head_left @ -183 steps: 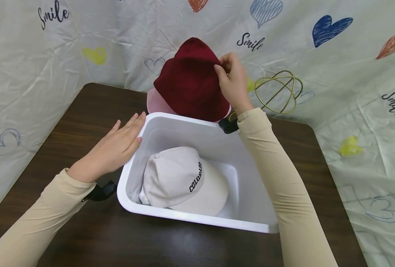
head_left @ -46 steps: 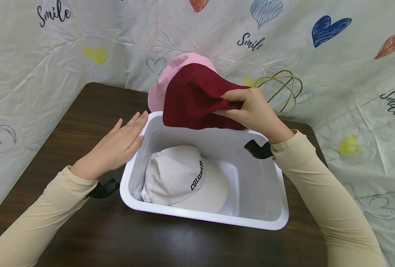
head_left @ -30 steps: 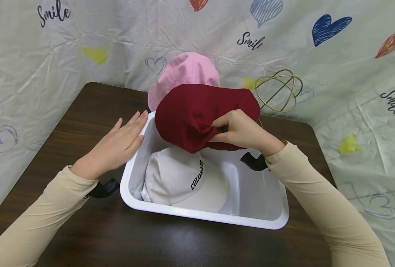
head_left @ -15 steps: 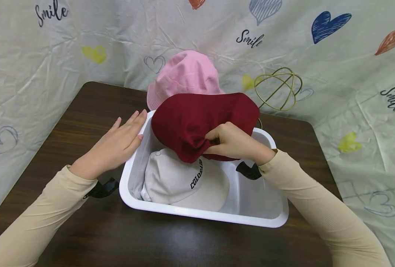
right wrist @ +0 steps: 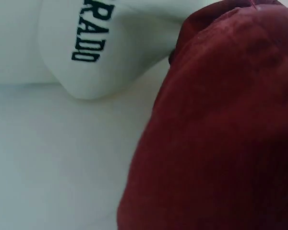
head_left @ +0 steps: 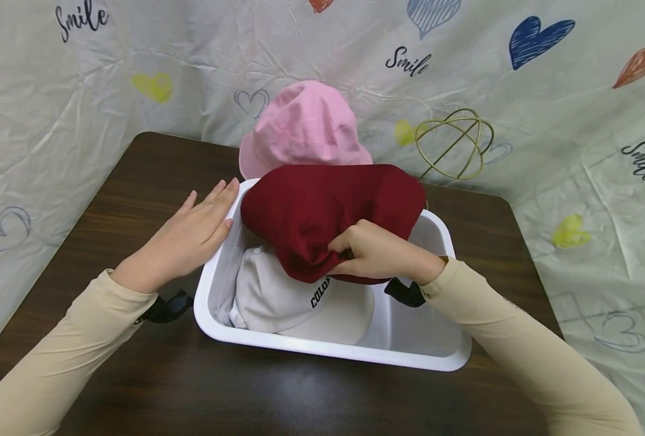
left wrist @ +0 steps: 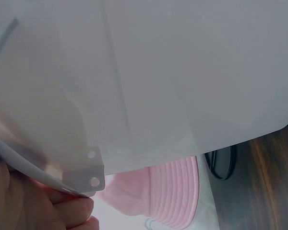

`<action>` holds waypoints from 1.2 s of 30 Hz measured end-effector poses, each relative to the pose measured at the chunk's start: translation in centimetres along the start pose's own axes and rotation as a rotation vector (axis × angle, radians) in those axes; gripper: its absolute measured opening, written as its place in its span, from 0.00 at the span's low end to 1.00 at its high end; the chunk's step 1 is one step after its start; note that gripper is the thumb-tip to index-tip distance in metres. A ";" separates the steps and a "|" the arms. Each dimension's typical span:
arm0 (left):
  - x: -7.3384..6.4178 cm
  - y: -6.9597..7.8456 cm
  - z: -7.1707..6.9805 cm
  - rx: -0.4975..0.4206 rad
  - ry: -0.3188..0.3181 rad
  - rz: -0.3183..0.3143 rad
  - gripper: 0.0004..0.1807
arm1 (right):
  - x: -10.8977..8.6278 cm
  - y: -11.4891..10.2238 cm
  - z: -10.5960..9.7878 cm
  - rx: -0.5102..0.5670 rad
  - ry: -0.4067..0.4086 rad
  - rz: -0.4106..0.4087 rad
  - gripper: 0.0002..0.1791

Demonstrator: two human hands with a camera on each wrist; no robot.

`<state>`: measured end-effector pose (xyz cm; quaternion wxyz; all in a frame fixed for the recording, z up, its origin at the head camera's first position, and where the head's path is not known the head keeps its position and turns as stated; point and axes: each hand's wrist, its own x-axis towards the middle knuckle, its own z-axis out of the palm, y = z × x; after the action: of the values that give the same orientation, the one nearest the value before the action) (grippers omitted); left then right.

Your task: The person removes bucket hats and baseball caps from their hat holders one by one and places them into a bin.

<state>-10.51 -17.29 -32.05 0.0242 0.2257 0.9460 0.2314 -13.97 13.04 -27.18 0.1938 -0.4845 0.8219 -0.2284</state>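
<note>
My right hand (head_left: pixel 373 249) pinches a dark red bucket hat (head_left: pixel 322 203) by its crown and holds it over the back half of a white plastic bin (head_left: pixel 327 350). Fingers of my left hand (head_left: pixel 191 233) lie straight along the bin's left rim; in the left wrist view the fingertips (left wrist: pixel 77 211) rest at that rim. Inside the bin lies a white baseball cap (head_left: pixel 278 300) lettered COLORADO, its crown partly covered by the red hat in the head view. The right wrist view shows the red hat (right wrist: pixel 221 129) close beside the cap (right wrist: pixel 110 43).
Behind the bin sits a pink bucket hat (head_left: pixel 308 127), its lower front hidden by the red one. A gold wire stand (head_left: pixel 455 145) rises at the back right. The dark wooden table (head_left: pixel 278 399) backs onto a white printed cloth (head_left: pixel 191 54).
The red hat has been lifted off the pink hat and brought forward and down over the bin by my right hand. My left hand stays at the left rim.
</note>
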 end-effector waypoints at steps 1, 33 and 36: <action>0.0 0.0 0.0 -0.002 -0.001 -0.001 0.33 | -0.1 0.0 0.1 0.007 -0.014 -0.013 0.08; 0.0 0.0 0.0 -0.026 0.006 -0.009 0.34 | -1.0 -0.9 3.9 0.017 -0.280 -0.085 0.08; 0.0 0.0 -0.1 -0.028 0.003 -0.004 0.34 | -0.9 -1.2 4.1 0.005 -0.297 -0.086 0.06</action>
<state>-10.51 -17.27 -31.98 0.0263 0.2231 0.9431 0.2451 -10.50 12.54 -29.77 0.3044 -0.5472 0.7621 -0.1646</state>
